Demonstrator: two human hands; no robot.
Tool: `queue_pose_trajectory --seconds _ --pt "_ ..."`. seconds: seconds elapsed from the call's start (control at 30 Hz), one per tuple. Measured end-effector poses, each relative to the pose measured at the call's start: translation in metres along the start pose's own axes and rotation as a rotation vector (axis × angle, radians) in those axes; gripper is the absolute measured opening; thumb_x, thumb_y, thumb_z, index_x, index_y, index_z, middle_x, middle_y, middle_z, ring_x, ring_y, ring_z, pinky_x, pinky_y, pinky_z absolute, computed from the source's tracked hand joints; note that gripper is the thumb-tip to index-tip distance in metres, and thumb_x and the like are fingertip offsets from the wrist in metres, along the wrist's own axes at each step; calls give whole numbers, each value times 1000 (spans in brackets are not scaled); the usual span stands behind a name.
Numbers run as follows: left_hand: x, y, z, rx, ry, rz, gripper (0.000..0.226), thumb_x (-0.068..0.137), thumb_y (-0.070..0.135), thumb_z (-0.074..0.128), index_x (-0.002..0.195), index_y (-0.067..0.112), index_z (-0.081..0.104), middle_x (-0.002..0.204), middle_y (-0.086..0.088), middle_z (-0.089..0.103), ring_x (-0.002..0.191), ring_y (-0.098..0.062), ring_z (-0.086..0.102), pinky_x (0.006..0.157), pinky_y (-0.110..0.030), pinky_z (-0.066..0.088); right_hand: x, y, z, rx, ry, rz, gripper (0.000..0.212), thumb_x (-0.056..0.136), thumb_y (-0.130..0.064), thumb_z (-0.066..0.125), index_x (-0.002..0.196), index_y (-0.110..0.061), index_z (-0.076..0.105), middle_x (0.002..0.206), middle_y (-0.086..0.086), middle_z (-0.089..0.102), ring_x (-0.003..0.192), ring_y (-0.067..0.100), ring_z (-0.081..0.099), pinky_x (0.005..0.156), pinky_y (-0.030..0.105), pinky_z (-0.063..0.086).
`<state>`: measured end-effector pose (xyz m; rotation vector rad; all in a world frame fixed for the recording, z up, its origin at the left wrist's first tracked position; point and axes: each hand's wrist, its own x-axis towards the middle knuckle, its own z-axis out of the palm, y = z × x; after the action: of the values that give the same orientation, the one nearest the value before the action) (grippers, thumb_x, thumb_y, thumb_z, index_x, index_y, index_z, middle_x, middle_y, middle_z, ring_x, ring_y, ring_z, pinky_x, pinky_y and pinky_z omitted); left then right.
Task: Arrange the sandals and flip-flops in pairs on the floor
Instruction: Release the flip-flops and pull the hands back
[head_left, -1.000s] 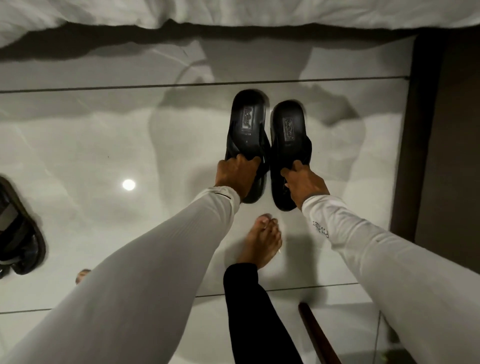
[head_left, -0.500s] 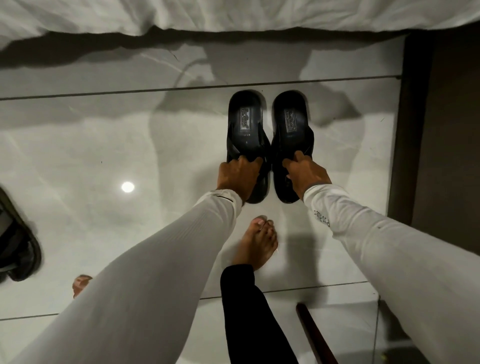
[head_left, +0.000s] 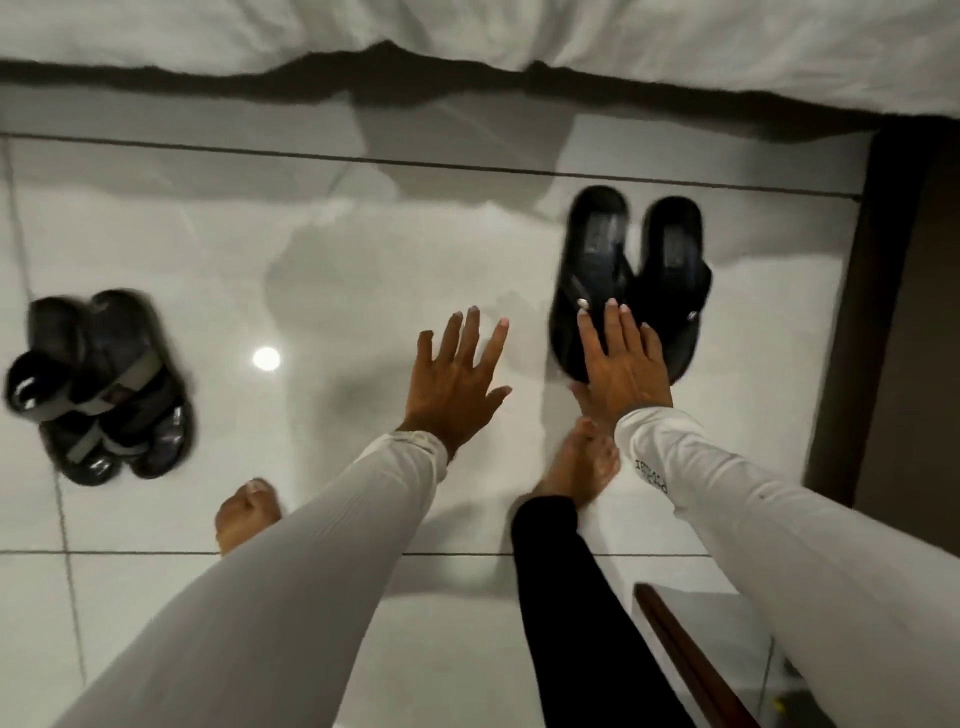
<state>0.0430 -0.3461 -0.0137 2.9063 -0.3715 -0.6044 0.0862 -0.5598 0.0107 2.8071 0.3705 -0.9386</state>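
Both hands were open and held nothing: the left hand (head_left: 457, 376) hung over bare floor (head_left: 322, 249), the right hand (head_left: 621, 364) over the heels of the flip-flops (head_left: 631, 275), paired by the bed (head_left: 467, 36). A careless sweep could have knocked that pair askew. The sandals (head_left: 104, 389) lay heaped well apart, straps tangled. The tiles were glossy and the soles thick, rounded and black.

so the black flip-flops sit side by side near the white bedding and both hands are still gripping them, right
Not quite. In the head view the pair of black flip-flops does sit side by side near the white bedding, but neither hand grips them: the left hand is spread open over bare tile, and the right hand is open, fingers flat.
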Motion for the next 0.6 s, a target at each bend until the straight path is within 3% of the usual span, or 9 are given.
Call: queue_pose_trajectory --seconds 0.33,0.43,0.53,0.6 --pt "-194 -249 -34 36 -69 -266 86 86 62 47 155 23 15 160 -20 25 143 -37 32 106 -59 31 -10 -296 -52 -17 -73 -212 91 87 -54 53 155 -18 4 163 19 4 152 32 3 120 48 11" --pt "-241 -333 -35 52 -166 -320 86 83 57 56 153 16 26 152 -22 38 132 -40 46 98 -56 41 -8 -394 -57 34 -148 -240 85 90 -48 54 155 -18 8 163 17 8 149 34 16 116 47 24" --pt "-266 -403 -32 103 -236 -315 73 80 33 70 143 4 44 133 -23 58 97 -38 67 74 -46 55 1 -478 -58 163 -230 -282 75 92 -25 56 153 -17 14 162 13 12 133 38 42 102 47 42" --pt "-270 -439 -27 142 -331 -259 71 85 14 64 147 0 34 136 -21 55 83 -33 70 64 -39 53 10 -523 -55 258 -236 -317 76 87 -8 56 151 -17 16 161 12 15 122 41 51 95 48 48"
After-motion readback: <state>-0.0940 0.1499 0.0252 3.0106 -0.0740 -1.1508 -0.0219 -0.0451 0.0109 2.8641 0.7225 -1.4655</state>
